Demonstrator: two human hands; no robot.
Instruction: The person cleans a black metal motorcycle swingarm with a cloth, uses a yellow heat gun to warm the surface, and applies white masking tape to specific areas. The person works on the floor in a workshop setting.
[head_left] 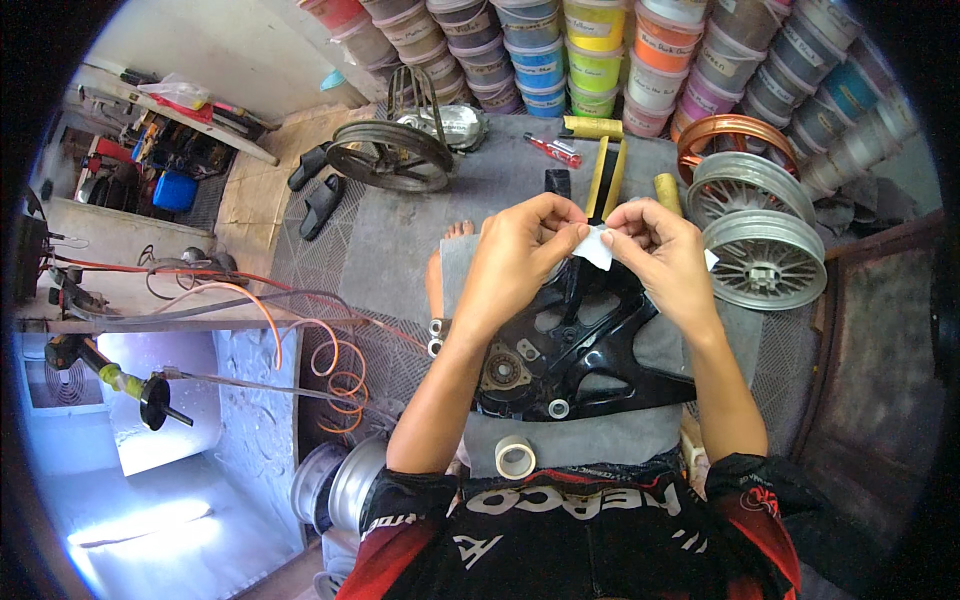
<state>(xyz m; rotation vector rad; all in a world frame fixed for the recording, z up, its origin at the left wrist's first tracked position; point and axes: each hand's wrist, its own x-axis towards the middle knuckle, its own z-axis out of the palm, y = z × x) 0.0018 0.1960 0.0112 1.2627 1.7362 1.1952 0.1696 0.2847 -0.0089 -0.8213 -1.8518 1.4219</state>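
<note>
A small white piece of tape or paper (595,250) is stretched between my fingertips, one side in each hand. My left hand (518,255) pinches it with thumb and forefinger. On the opposite side, my right hand (662,258) does the same. Below them a glossy black motorcycle swingarm (572,345) lies across my lap on a grey cloth (480,435). A roll of cream masking tape (501,452) rests near my waist. Another bit of white (711,259) shows beside my right hand. Both hands are above the swingarm's far end; whether the white piece touches it I cannot tell.
Silver spoked wheels (765,258) and an orange wheel rim (735,135) stand at right. A dark wheel (390,155) lies ahead left, near black slippers (322,208). Stacked paint tubs (595,60) line the back. An orange coiled hose (345,375) hangs at left.
</note>
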